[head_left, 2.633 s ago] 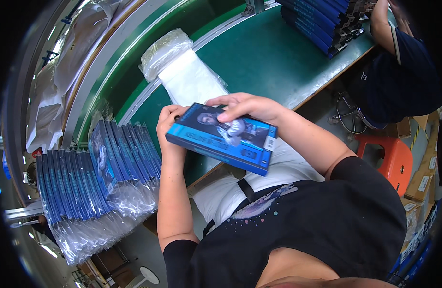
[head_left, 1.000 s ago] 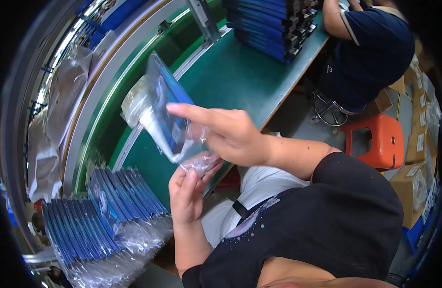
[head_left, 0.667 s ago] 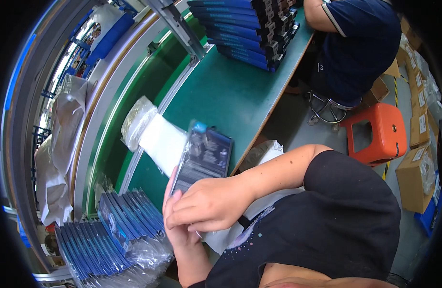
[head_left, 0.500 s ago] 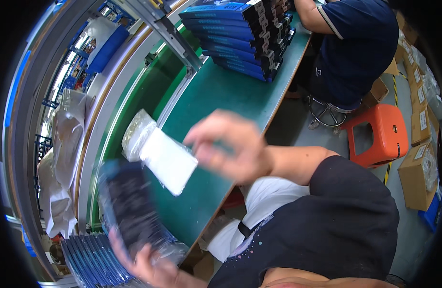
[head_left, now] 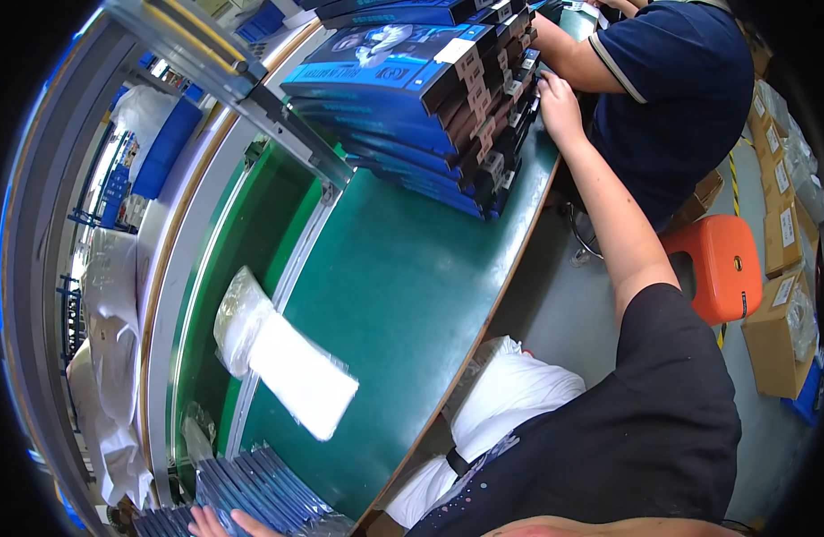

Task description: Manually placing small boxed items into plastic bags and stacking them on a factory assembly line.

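My right hand (head_left: 560,109) reaches away along the table's right side, its fingers curled at the near-right edge of a tall stack of flat blue boxes (head_left: 367,67). The fingers close on a box end there; my thumb is mostly hidden. At the bottom edge, my left hand (head_left: 220,523) is partly cut off, fingers apart, beside a row of plastic-wrapped blue boxes (head_left: 255,488) standing on edge. A pile of white sheets in clear plastic film (head_left: 305,382) lies on the green table, between my two hands.
A co-worker in a dark blue shirt (head_left: 676,98) sits beyond my right arm, close to the stack. A metal post (head_left: 287,125) rises beside the boxes. An orange stool (head_left: 721,268) and cardboard boxes (head_left: 774,331) stand on the floor to the right.
My right hand has gone from above the white sheets to the far blue stack. My left hand has let go of a dark wrapped box and lowered to the row. The view has shifted.
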Available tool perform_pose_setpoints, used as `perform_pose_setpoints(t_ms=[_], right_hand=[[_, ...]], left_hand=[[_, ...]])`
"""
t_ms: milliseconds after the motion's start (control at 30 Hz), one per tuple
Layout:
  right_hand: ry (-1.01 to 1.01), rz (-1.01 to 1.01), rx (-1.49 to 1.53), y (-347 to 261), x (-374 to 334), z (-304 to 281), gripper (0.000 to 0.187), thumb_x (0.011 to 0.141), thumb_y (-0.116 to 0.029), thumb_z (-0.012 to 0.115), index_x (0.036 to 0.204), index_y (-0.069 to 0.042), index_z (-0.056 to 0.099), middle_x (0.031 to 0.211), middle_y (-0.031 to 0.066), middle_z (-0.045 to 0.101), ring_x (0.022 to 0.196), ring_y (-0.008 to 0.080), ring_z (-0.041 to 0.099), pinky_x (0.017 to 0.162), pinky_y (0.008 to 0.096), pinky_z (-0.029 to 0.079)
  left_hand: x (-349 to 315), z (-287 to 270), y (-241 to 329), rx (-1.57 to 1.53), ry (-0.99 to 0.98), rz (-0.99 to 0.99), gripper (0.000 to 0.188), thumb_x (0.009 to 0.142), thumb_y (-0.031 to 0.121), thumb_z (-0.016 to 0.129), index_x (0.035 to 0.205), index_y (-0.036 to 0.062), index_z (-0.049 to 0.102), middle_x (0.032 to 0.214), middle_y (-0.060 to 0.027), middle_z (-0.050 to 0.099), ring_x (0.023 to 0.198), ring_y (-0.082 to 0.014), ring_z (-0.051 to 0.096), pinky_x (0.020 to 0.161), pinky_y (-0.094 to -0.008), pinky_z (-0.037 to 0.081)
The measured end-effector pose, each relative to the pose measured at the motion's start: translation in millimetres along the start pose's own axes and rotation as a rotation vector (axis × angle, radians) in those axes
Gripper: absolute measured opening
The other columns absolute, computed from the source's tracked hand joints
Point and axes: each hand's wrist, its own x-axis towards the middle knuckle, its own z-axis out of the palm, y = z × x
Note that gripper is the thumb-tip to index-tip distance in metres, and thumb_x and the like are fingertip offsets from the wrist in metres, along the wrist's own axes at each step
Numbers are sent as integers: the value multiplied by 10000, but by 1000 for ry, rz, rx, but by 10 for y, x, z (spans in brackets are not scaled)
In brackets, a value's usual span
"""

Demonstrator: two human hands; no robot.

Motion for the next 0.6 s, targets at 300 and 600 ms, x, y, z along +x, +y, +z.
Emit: perform_pose_setpoints(t_ms=[300,600], right_hand=[[-157,657,883,174,865,361,701,875,-666,439,1092,-30,639,974,130,666,870,235,618,800,350,488],[-288,63,420,897,892,501,459,921,-496,453,1189,-142,570,915,55,656,748,186,618,666,265,490]], left_hand=[[-780,1117,1151,-657,-942,89,407,808,187,674,1181,40,603,1402,-190,417,1362,-435,277,1110,-569,173],[-725,1173,1161,-619,-966,122,504,810,271,676,1245,48,555,1424,-217,372,1378,-444,229,1102,-596,137]])
